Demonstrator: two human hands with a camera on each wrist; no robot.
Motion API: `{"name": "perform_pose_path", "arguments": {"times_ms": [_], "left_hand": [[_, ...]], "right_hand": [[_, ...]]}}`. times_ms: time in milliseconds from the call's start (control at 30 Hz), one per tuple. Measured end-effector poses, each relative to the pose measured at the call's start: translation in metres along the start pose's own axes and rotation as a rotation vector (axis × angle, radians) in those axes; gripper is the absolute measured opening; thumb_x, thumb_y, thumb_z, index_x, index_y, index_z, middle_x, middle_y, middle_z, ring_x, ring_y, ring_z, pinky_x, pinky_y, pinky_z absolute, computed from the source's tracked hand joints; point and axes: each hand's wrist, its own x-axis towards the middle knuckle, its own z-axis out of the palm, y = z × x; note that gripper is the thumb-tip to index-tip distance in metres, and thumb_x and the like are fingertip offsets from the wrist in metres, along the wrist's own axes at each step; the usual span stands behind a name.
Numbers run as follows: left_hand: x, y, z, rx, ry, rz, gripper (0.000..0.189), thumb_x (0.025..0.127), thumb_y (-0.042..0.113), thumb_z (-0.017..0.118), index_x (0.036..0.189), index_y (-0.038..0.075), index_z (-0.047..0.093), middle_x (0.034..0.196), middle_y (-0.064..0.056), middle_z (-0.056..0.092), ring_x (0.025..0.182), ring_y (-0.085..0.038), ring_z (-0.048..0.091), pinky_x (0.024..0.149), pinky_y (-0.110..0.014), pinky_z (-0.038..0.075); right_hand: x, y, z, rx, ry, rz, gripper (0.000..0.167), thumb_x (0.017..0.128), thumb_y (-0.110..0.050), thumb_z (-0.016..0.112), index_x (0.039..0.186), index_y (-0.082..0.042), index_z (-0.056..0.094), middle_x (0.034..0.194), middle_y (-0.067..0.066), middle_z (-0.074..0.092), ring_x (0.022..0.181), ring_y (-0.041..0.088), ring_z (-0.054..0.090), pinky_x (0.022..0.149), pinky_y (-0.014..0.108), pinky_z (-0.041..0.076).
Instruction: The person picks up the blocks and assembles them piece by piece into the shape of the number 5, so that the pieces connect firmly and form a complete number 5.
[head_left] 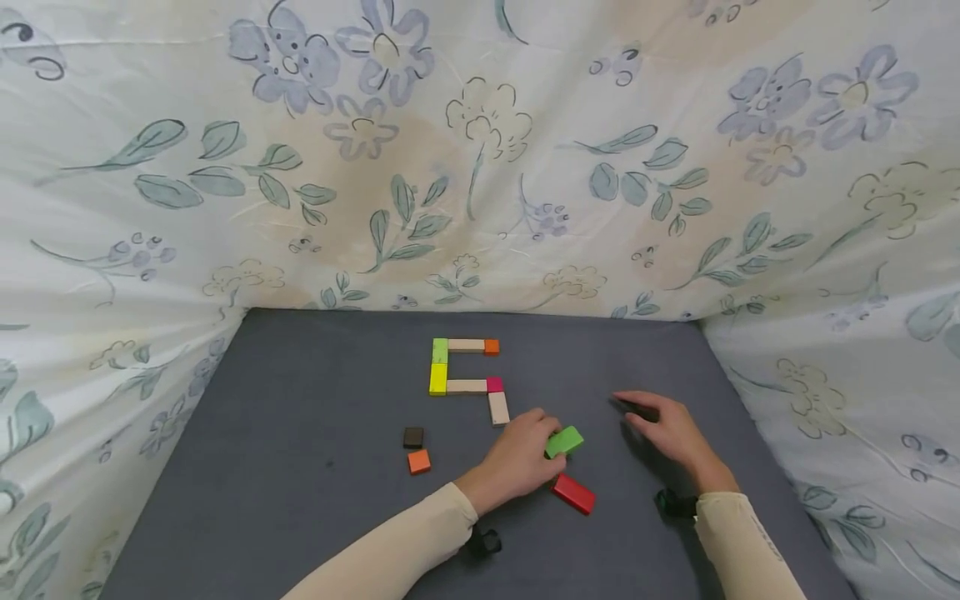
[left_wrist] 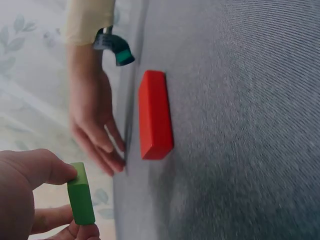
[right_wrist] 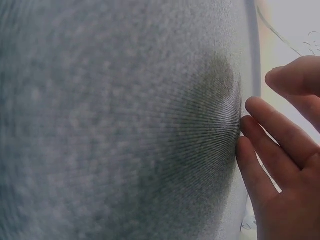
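Left fingers curled, right fingers straight

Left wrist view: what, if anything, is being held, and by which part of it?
The left hand pinches the green block by two opposite sides, thumb on one, fingertips on the other.

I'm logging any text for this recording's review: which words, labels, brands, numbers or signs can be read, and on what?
None can be read in any view.
Green block and red block: no lettering on the faces in view.
Right sleeve: faint marks, too small to tell whether they are lettering.
Floral cloth: only plant drawings visible.
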Motion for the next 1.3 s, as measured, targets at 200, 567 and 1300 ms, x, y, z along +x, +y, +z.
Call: {"name": "perform_pose_path", "arguments": {"times_ms": [200, 567, 1300], "left_hand": [[-0.011, -0.006, -0.007, -0.026, 0.037, -0.05, 0.027, 0.095, 0.02, 0.083, 0.118, 0.007, 0.076, 0.101, 0.002, 0.061, 0.081, -0.007, 0.051, 0.067, -0.02, 0.046], [-0.031, -0.018, -0.001, 0.014, 0.116, -0.093, 0.024, 0.094, 0.019, 0.084, 0.112, 0.007, 0.076, 0.099, 0.001, 0.06, 0.079, -0.008, 0.051, 0.067, -0.023, 0.046], [-0.048, -0.043, 0.007, 0.031, 0.173, -0.187, 0.032, 0.093, 0.02, 0.086, 0.118, 0.002, 0.076, 0.104, -0.005, 0.064, 0.083, -0.014, 0.056, 0.073, -0.029, 0.053]], "right_hand": [[0.0, 0.0, 0.0, -0.012, -0.01, 0.011, 0.042, 0.103, -0.014, 0.073, 0.145, -0.017, 0.072, 0.146, 0.018, 0.066, 0.136, 0.047, 0.058, 0.108, 0.071, 0.044], [-0.003, 0.002, 0.003, 0.0, 0.012, 0.001, 0.04, 0.104, -0.014, 0.073, 0.144, -0.018, 0.073, 0.146, 0.018, 0.066, 0.135, 0.047, 0.058, 0.108, 0.07, 0.044], [-0.004, -0.002, 0.005, -0.019, 0.002, 0.004, 0.04, 0.103, -0.015, 0.073, 0.143, -0.015, 0.073, 0.146, 0.018, 0.066, 0.137, 0.048, 0.056, 0.11, 0.071, 0.041]]}}
